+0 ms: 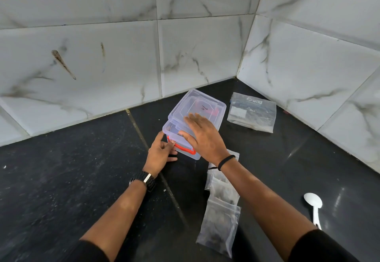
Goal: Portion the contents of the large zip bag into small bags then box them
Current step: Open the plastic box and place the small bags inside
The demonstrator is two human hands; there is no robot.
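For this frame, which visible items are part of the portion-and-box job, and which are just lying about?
Part of the job:
- clear box, with its lid under the right hand; left hand at the red latch
- small bags, filled, on the counter
- large zip bag
- white spoon

Lying about:
- nothing else; only the dark counter and tiled wall

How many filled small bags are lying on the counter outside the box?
3 visible: nearest bag, middle bag, and far bag partly under the right forearm. More may be hidden there.

Black counter (pixel 82 179) bears box (pixel 197 155), bags (pixel 220 229), spoon (pixel 313 206).
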